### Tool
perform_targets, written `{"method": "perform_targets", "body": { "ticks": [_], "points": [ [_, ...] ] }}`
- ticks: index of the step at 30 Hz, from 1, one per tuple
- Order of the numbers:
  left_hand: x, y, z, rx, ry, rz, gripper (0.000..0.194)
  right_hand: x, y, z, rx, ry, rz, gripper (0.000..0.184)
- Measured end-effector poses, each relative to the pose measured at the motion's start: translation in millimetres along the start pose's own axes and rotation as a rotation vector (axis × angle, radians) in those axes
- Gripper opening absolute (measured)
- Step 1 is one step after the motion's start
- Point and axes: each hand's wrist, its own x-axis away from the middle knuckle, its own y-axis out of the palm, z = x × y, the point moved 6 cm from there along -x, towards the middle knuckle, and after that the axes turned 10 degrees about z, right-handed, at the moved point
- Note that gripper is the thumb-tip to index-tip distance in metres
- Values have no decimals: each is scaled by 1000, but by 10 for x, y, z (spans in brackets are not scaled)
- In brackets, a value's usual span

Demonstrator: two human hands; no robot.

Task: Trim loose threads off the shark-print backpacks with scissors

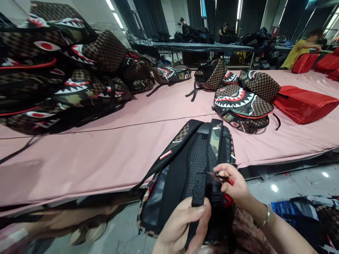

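Observation:
A backpack (pixel 185 165) lies back-side up, half on the pink table's front edge and half on my lap, its black mesh padding and checkered and camouflage straps showing. My left hand (pixel 182 227) is closed, thumb and fingers pinching a black strap (pixel 198 190) of this backpack. My right hand (pixel 234 187) is closed on a small red-handled tool (pixel 228 199), likely snips, whose dark tip touches the mesh panel near the strap.
The pink table (pixel 119 141) carries a tall pile of shark-mouth backpacks (pixel 60 70) at left, more backpacks (pixel 242 104) at right and red bags (pixel 304 102) beyond. People work at far tables. A blue crate (pixel 284 210) stands on the floor at right.

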Motion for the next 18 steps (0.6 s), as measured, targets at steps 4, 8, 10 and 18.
{"method": "perform_targets", "body": {
  "ticks": [4, 8, 10, 18],
  "points": [
    [-45, 155, -168, 76, -41, -77, 33, 7, 276, 114, -265, 327, -267, 55],
    [-11, 226, -130, 111, 62, 107, 40, -116, 209, 137, -321, 417, -1, 50],
    [33, 139, -55, 70, 170, 334, 43, -158, 167, 186, -319, 449, 99, 50],
    [117, -119, 21, -10, 201, 703, 48, -136, -34, -3, 224, -88, 244, 20]
  ]
}}
